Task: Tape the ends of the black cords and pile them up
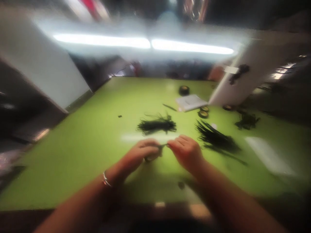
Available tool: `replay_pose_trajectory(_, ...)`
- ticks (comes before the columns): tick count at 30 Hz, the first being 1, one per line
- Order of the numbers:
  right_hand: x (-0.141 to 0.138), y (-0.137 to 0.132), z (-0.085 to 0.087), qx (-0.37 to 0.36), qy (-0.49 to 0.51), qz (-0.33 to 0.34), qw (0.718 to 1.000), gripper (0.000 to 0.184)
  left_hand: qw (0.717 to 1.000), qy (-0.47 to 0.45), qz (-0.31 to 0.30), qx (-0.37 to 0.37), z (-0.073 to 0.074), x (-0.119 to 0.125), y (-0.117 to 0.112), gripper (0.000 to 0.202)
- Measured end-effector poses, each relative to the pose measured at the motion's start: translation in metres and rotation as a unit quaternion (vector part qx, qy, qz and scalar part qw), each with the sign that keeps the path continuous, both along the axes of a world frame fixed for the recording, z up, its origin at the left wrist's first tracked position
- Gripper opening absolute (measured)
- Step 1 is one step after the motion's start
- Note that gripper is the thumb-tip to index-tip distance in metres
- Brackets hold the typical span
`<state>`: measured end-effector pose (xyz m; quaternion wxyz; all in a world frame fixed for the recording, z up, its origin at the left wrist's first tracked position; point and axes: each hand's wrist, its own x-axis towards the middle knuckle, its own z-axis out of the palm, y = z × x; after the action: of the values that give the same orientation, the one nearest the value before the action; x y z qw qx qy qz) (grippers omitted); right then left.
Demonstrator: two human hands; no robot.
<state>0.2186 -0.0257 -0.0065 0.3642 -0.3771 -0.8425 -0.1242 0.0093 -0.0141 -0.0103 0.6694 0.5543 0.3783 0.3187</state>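
My left hand (148,149) and my right hand (186,150) are close together above the green table, each with its fingers pinched. A thin dark wire (164,145) stretches across the short gap between their fingertips. Below the left hand's fingers shows a small dark curved edge; what it belongs to is blurred. Just beyond my hands lies a bundle of thin black wires (156,125). Another bundle of black wires (217,137), fanned out at its far end, rests to the right of my right hand.
Dark tape rolls with yellowish cores (203,113) lie near a white pad (191,102) and a dark pen (169,106). A dark tangled heap (246,120) sits at the right. White panels (233,71) flank the green table (80,155), and tube lights (104,40) hang low over it.
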Motion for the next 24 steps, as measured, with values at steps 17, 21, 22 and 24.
replay_pose_trajectory(17, -0.003, -0.002, 0.012, -0.407, 0.119, 0.081, 0.902, 0.028, 0.938, 0.158, 0.038, 0.306, -0.001, 0.006, -0.003, 0.015)
replay_pose_trajectory(21, -0.003, -0.002, 0.009, -0.230, 0.057, 0.045, 0.970, 0.030, 0.970, 0.143, 0.030, 0.193, 0.001, 0.002, 0.001, 0.019)
replay_pose_trajectory(22, -0.003, -0.001, 0.008, -0.164, 0.029, 0.031, 0.986, 0.031, 0.980, 0.127, 0.027, 0.148, 0.001, 0.001, 0.002, 0.020)
replay_pose_trajectory(24, -0.003, 0.001, 0.006, -0.052, -0.015, 0.010, 0.999, 0.033, 0.995, 0.086, 0.015, 0.053, 0.000, -0.001, 0.004, 0.021)
